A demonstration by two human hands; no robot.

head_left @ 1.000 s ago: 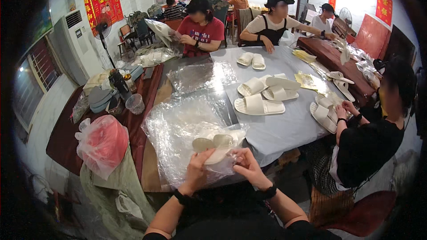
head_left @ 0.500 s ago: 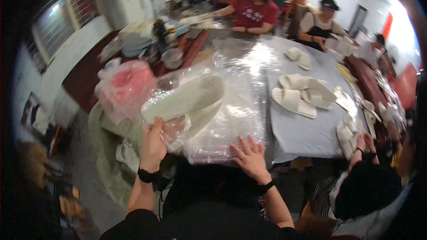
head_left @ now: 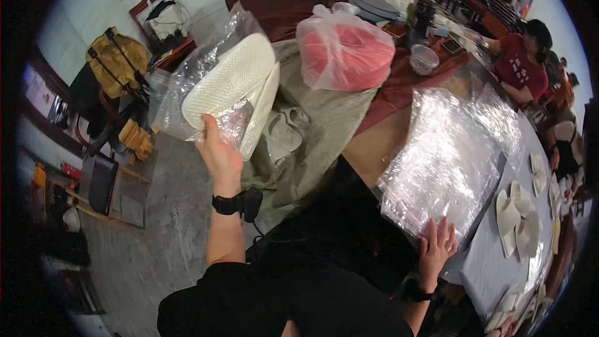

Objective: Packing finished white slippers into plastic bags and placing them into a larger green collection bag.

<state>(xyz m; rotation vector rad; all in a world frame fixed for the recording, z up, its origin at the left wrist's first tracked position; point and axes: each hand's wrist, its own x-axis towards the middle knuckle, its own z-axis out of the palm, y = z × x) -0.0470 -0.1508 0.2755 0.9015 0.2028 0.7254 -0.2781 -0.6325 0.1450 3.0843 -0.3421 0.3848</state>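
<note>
A pair of white slippers (head_left: 232, 73) in a clear plastic bag (head_left: 167, 103) is up at the left, above the floor. My left hand (head_left: 219, 157) is closed around its lower end, thumb on the ridged sole. Toward the right, my right hand (head_left: 438, 246) lies with fingers spread on the near edge of a stack of clear plastic bags (head_left: 440, 162) on the table. Just beyond the bagged pair stands a large green sack (head_left: 334, 115), with more white slippers (head_left: 284, 131) showing in its opening.
A pink bundle in a thin plastic bag (head_left: 346, 53) sits past the sack, near a clear tub (head_left: 424, 59). Loose white slippers (head_left: 519, 221) lie on the table at right. A chair (head_left: 107, 184) stands on the floor at left. Co-workers sit along the table's far side.
My view has turned left. My left hand has carried the bagged slippers off the table, leftward past the sack. My right hand still rests on the stack of bags.
</note>
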